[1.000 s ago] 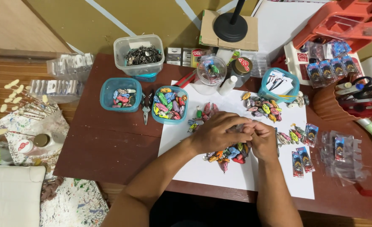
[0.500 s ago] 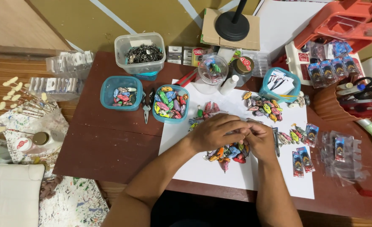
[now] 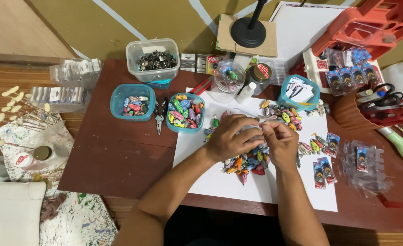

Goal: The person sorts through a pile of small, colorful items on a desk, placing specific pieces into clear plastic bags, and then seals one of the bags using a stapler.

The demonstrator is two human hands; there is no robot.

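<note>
On the brown table (image 3: 119,155), still pinching something tiny, unclear what: left hand (image 3: 231,136), right hand (image 3: 279,143), unmoved above the charm pile (image 3: 247,164).

A pair of pliers (image 3: 159,119) is lying between two teal tubs (image 3: 132,101) holding colourful pieces. Behind them a clear lidded box (image 3: 153,59) of dark metal bits is sitting on the brown table (image 3: 115,159). At the right, scissors (image 3: 385,94) are standing in a brown holder (image 3: 353,114), and a black lamp base (image 3: 248,32) is resting on cardboard (image 3: 226,40).
</note>
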